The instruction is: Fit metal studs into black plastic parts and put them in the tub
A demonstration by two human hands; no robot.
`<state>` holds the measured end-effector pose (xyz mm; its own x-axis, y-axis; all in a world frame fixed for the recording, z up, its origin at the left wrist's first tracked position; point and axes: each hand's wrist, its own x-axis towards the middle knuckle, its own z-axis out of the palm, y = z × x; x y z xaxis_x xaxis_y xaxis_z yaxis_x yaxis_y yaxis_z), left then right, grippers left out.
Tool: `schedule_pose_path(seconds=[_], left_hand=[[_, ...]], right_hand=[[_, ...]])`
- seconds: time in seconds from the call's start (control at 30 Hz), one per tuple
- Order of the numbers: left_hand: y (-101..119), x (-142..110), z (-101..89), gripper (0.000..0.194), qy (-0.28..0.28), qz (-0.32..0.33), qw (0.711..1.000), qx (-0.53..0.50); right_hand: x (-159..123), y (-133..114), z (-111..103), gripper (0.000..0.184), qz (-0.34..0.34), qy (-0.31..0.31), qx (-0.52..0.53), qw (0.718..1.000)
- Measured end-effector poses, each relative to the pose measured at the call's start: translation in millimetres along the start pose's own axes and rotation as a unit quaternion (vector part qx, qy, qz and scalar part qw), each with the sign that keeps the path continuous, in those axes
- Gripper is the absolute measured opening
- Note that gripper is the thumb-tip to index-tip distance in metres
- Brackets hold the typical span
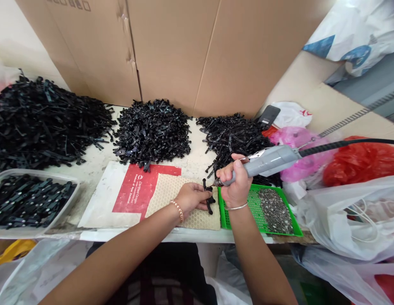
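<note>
My left hand (192, 197) pinches a small black plastic part (208, 196) with jointed arms, held over a tan honeycomb-patterned mat (171, 199). Wrapped around a grey electric screwdriver (268, 161), my right hand (236, 180) keeps it tilted, with its tip pointing left at the black part. Whether the tip touches the part is too small to tell. Below my right wrist lies a green perforated tray (252, 207) with a heap of small metal screws (275, 211) on its right side.
Three heaps of black parts (154, 131) line the back, before a tall cardboard sheet (174, 51). A clear plastic tub (72, 190) of assembled black pieces stands at left. Plastic bags (352, 165) crowd the right, near the screwdriver's cable (349, 144) and a coiled spring (346, 120).
</note>
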<state>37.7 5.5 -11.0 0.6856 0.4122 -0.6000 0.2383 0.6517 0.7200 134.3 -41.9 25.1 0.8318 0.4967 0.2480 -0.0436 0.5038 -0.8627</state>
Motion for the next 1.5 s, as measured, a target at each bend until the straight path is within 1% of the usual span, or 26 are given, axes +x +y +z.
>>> schedule_pose_path(seconds=[0.23,0.47,0.67,0.87,1.03,1.13,1.23,1.3,1.4,1.43,1.5], left_hand=[[-2,2,-0.9,0.024,-0.007,-0.001,1.0,-0.004],[2,-1,0.6,0.016,0.002,-0.003,1.0,0.001],[0,1,1.0,0.021,0.008,-0.005,1.0,0.005],[-4,5,-0.6,0.022,0.003,-0.002,1.0,0.006],[-5,5,-1.6,0.024,0.005,0.004,1.0,-0.001],[-5,4,-1.5,0.022,0.001,0.007,1.0,-0.003],[-4,3,-1.6,0.02,-0.001,0.006,1.0,-0.001],[-4,3,-1.7,0.019,0.004,0.004,1.0,0.004],[-2,2,-1.3,0.017,0.015,-0.006,1.0,0.021],[-1,1,-1.0,0.016,0.017,-0.009,0.999,0.028],[1,0,-0.2,0.014,0.018,-0.015,0.999,0.04]], right_hand=[[-1,3,-2,0.025,-0.006,-0.002,-0.014,1.0],[-3,6,-3,0.02,-0.005,-0.016,0.005,1.0],[-4,9,-2,0.023,-0.014,-0.039,-0.03,0.999],[1,10,-2,0.022,0.037,-0.104,-0.024,0.994],[1,13,-2,0.027,0.068,-0.113,-0.03,0.991],[-4,12,-1,0.028,0.064,-0.109,-0.027,0.992],[-4,1,-5,0.028,0.025,-0.084,-0.024,0.996],[3,-12,-16,0.028,-0.032,-0.035,-0.03,0.998],[21,-29,-48,0.031,-0.122,0.061,-0.068,0.988],[27,-32,-61,0.033,-0.135,0.089,-0.085,0.983],[38,-32,-85,0.038,-0.132,0.138,-0.108,0.976]])
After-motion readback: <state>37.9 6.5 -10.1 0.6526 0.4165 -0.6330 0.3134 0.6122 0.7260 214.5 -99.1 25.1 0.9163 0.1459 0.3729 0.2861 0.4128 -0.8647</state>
